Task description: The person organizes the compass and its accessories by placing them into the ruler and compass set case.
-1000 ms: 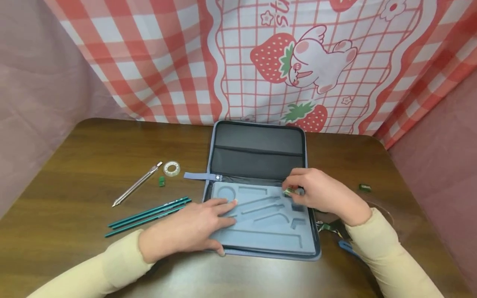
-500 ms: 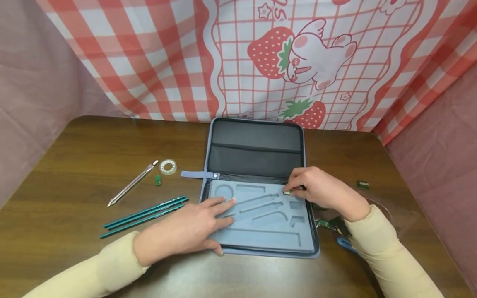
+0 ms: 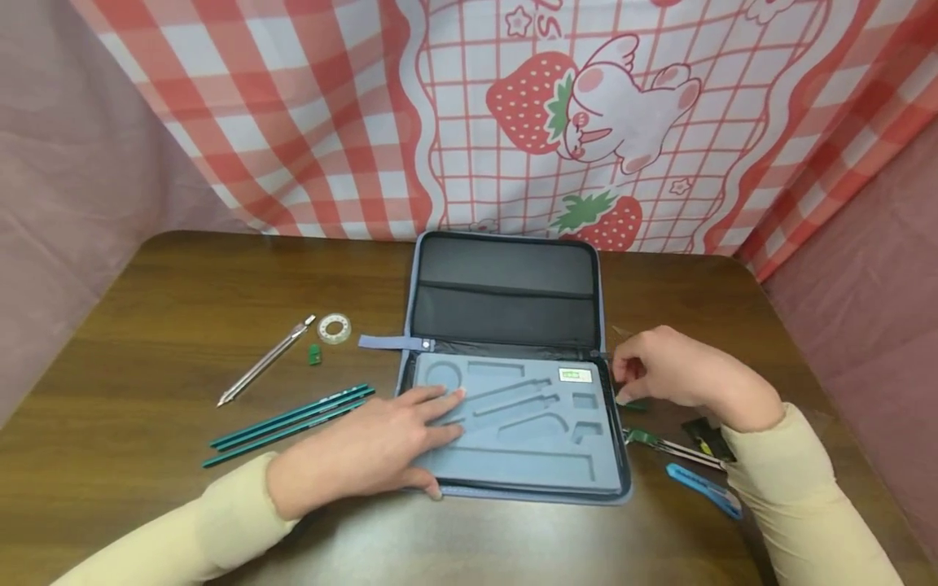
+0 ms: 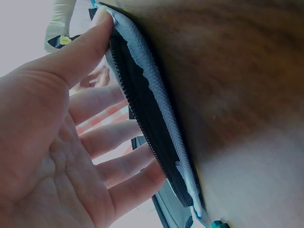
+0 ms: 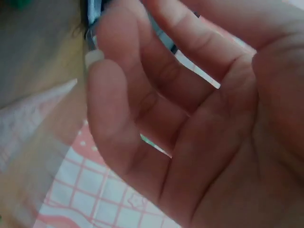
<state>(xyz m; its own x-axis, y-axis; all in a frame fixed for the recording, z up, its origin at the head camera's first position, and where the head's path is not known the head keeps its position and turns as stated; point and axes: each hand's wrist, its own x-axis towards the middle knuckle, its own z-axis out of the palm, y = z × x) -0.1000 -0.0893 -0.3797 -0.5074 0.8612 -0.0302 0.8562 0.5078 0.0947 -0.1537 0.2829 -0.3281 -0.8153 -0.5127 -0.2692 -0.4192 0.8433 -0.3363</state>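
1. An open zip case [image 3: 506,264] lies at the centre of the frame on a brown wooden table [image 3: 220,301]. Its dark lid is folded back toward the top, probably so that the light blue foam tray [image 3: 513,443] inside is easy to reach.
2. The left hand [image 3: 366,443], left of centre, rests its straight, spread fingers on the tray, with the thumb at the case's front zip edge. It clamps nothing; the flat touch seems meant to keep the case from sliding.
3. The right hand [image 3: 677,370], right of centre, bends its fingers just beyond the case's right edge. Thumb and forefinger stand apart, and nothing shows between them. They are close above a dark green item [image 3: 636,404], partly hidden.
4. A white-and-green block [image 3: 575,375] sits in the tray's upper-right recess, which appears cut to hold it snugly.
5. At left lie a silver compass [image 3: 265,363], a clear ring [image 3: 322,329], a small green piece [image 3: 314,355] and teal pencils [image 3: 293,414]; at right, a green-and-silver tool [image 3: 645,439] and a blue cutter [image 3: 699,487]. Both groups are probably set beside the case for easy reach.
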